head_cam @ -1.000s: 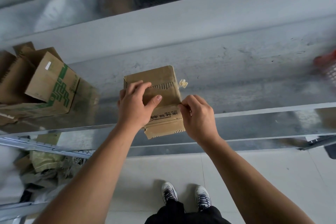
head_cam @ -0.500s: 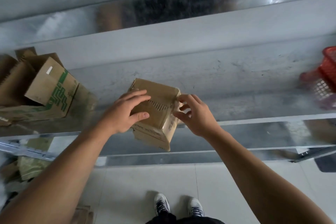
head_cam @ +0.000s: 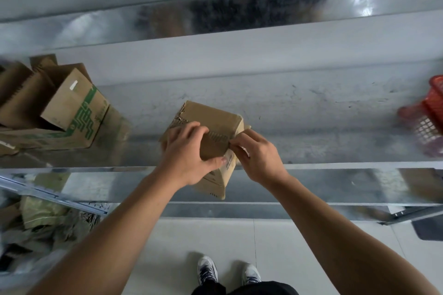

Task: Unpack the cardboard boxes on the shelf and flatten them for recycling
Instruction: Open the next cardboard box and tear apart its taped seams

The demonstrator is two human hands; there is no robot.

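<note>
A small brown cardboard box [head_cam: 211, 115] sits tilted at the front edge of the metal shelf [head_cam: 311, 151], one corner hanging past the edge. My left hand [head_cam: 187, 153] grips its top face, fingers over the far side and thumb on the near side. My right hand [head_cam: 256, 153] pinches at the tape seam on the box's right edge. A strip of torn tape [head_cam: 217, 137] runs across the top between the hands.
An opened cardboard box with green print [head_cam: 72, 112] stands on the shelf at the left. A red plastic basket [head_cam: 429, 122] sits at the right edge. Crumpled packaging [head_cam: 48, 218] lies on a lower level at the left. My shoes [head_cam: 227, 273] stand on the tiled floor.
The box has been turned and tipped so a corner points toward me. My right hand let go, then closed in again to pinch the right edge. My left hand shifted its grip over the top.
</note>
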